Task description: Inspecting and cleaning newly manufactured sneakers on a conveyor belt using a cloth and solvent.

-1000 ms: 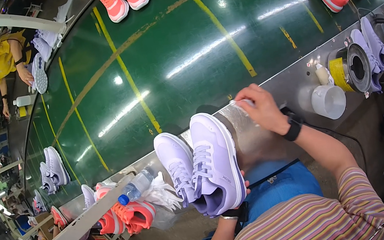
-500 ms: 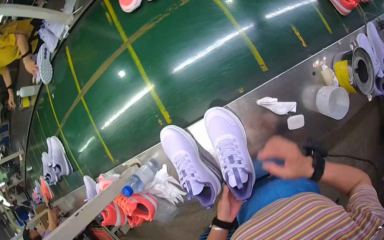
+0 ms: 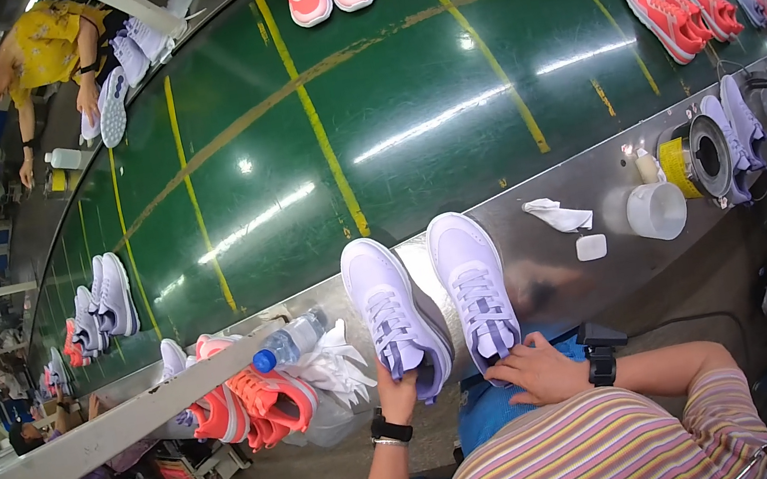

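Two lavender sneakers with white soles stand side by side at the metal edge in front of me, toes pointing away. My left hand (image 3: 397, 398) is at the heel of the left sneaker (image 3: 384, 302), gripping it at the collar, some fingers hidden inside or behind it. At the heel of the right sneaker (image 3: 470, 271), my right hand (image 3: 534, 370) has its bent fingers on the collar and holds it there. Laces are in place on both shoes.
Beyond lies a green conveyor belt (image 3: 271, 172) carrying coral and lavender shoes. On my right are a white cloth (image 3: 557, 214), a white block (image 3: 591, 247), a translucent tub (image 3: 656, 211) and a tin (image 3: 695, 159). A metal bar (image 3: 128, 409), bottle (image 3: 291, 340) and coral shoes (image 3: 273, 400) stand left.
My left hand has gone from the right sneaker's heel to the left one's. My right hand, blurred in the air before, has come down onto the right sneaker's heel. The view has shifted slightly.
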`<action>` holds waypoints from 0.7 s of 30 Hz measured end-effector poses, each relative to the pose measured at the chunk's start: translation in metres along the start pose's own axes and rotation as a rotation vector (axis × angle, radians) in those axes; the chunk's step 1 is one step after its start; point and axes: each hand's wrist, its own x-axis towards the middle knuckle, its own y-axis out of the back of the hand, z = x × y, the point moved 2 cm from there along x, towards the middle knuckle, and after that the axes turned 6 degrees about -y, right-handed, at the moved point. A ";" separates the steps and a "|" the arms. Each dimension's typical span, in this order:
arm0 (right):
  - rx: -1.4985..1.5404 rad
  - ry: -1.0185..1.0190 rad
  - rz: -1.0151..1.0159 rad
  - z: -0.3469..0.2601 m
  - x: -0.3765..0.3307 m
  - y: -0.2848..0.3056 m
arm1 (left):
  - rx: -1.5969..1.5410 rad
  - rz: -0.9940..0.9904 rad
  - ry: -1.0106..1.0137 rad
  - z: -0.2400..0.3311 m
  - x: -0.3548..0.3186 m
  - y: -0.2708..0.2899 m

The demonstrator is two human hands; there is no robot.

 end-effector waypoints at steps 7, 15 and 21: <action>0.701 -0.579 0.506 0.020 -0.015 0.009 | 0.048 -0.151 -0.105 -0.007 -0.031 -0.028; 0.635 -0.450 0.454 0.049 0.014 -0.028 | 0.531 -0.272 -0.288 -0.026 -0.007 -0.015; 0.470 -0.342 0.603 0.029 0.003 -0.026 | 0.439 -0.030 -0.315 -0.012 -0.026 -0.030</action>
